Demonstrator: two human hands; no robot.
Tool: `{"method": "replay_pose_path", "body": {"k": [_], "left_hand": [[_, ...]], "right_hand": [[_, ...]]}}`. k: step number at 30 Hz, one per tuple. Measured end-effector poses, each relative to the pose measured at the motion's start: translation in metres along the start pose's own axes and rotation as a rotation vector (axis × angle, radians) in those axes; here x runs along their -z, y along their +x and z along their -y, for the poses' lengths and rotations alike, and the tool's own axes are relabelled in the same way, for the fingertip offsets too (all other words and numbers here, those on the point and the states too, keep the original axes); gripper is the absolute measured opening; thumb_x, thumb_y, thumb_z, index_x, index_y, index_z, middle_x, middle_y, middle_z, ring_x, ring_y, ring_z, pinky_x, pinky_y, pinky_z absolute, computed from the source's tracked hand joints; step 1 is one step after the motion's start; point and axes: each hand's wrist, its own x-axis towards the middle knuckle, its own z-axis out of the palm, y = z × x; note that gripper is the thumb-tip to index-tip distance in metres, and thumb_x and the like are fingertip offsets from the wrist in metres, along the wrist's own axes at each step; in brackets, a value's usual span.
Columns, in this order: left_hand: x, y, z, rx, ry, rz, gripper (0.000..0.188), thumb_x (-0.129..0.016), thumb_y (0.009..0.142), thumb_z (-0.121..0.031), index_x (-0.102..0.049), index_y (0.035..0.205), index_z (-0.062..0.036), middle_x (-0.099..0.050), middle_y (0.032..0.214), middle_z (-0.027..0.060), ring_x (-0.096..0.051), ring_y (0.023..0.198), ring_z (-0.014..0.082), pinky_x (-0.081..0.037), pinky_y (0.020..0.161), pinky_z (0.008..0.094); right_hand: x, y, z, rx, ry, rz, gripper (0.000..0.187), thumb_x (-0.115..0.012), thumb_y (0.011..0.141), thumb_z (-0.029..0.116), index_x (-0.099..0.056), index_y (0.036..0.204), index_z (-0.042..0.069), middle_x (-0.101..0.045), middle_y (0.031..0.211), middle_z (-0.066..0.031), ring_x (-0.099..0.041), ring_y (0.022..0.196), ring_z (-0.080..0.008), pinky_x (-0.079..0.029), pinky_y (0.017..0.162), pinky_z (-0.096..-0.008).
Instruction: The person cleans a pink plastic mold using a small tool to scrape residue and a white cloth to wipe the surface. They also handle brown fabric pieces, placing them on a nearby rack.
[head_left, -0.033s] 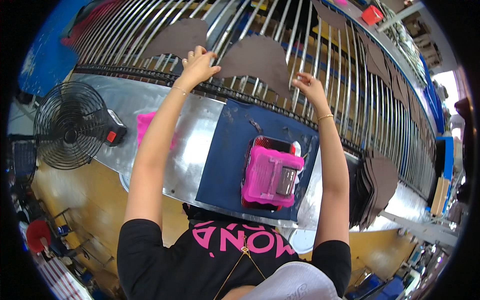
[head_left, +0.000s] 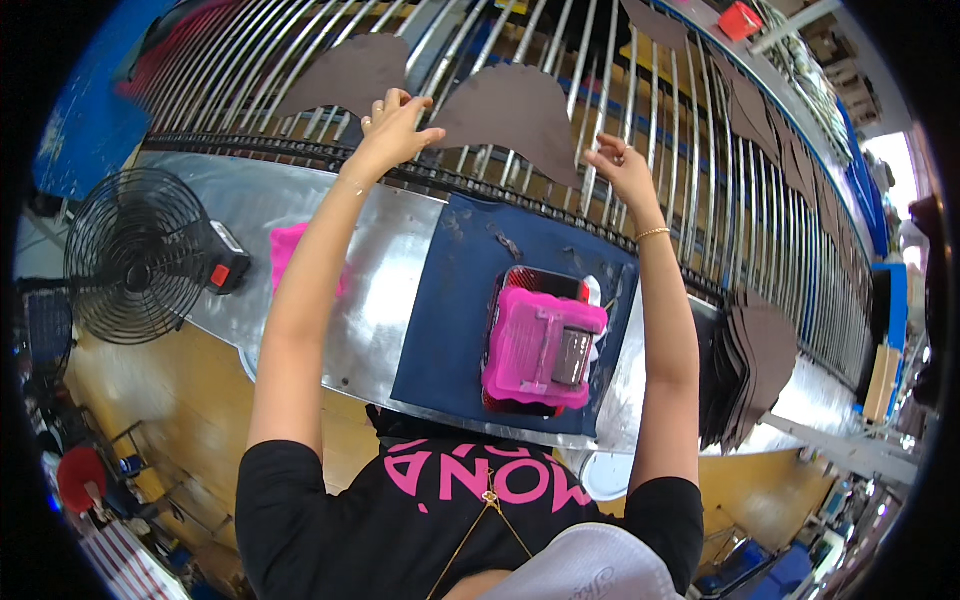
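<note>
A brown, curved flat piece [head_left: 510, 115] of sheet material lies across the metal bars of a rack, between my two hands. My left hand [head_left: 393, 132] is above its left edge, fingers spread and the thumb close to that edge; whether it touches cannot be told. Just off the piece's right edge, my right hand [head_left: 625, 168] has its fingers loosely bent and apart, nothing visible in them. Farther left on the bars rests a second brown piece [head_left: 345, 75], partly behind my left fingers.
On a blue mat [head_left: 440, 330] stands a bright pink tray [head_left: 515, 350] on a dark container, holding a small block [head_left: 572, 357]. A stack of brown pieces [head_left: 755, 365] is at right, more brown pieces [head_left: 750, 105] on the far bars. A black fan [head_left: 140, 270] stands left.
The whole view has shifted very slightly. My hands stay at the two sides of the brown piece.
</note>
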Motion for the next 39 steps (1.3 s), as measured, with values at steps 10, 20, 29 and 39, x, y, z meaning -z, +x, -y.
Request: {"method": "replay_pose_path", "body": {"k": [10, 20, 29, 39], "left_hand": [[0.077, -0.165, -0.108, -0.368, -0.794, 0.261, 0.031, -0.056, 0.100, -0.025, -0.067, 0.117, -0.0010, -0.062, 0.117, 0.0115, -0.060, 0.111, 0.0238, -0.045, 0.096, 0.0328], [0.065, -0.211, -0.130, -0.181, -0.893, 0.168, 0.040, -0.049, 0.104, -0.030, -0.063, 0.124, 0.0017, -0.061, 0.127, 0.0111, -0.056, 0.120, 0.0208, -0.040, 0.104, 0.0314], [0.063, -0.209, -0.133, 0.007, -1.230, 0.308, 0.064, -0.028, 0.106, -0.049, -0.059, 0.129, 0.0013, -0.059, 0.131, 0.0117, -0.051, 0.125, 0.0209, -0.034, 0.111, 0.0372], [0.076, -0.204, -0.143, -0.278, -0.824, 0.340, 0.085, -0.006, 0.099, -0.065, -0.058, 0.137, -0.0081, -0.043, 0.141, 0.0123, -0.040, 0.133, 0.0261, -0.023, 0.116, 0.0408]], "right_hand": [[0.058, -0.251, 0.076, 0.266, 0.205, -0.113, 0.048, -0.086, 0.071, 0.030, -0.065, 0.105, 0.004, -0.068, 0.111, -0.0079, -0.063, 0.102, -0.0205, -0.048, 0.090, -0.0344], [-0.010, -0.326, 0.091, 0.203, 0.016, -0.269, 0.049, -0.089, 0.065, 0.024, -0.066, 0.105, 0.008, -0.069, 0.103, -0.0057, -0.062, 0.099, -0.0243, -0.043, 0.091, -0.0361], [-0.018, -0.329, 0.091, 0.276, -0.053, -0.386, 0.041, -0.088, 0.065, 0.023, -0.070, 0.099, 0.009, -0.071, 0.099, -0.0040, -0.064, 0.091, -0.0217, -0.040, 0.090, -0.0358], [-0.026, -0.331, 0.082, 0.198, 0.047, -0.410, 0.045, -0.089, 0.064, 0.022, -0.072, 0.104, 0.012, -0.062, 0.110, -0.0060, -0.056, 0.105, -0.0258, -0.042, 0.091, -0.0382]]}}
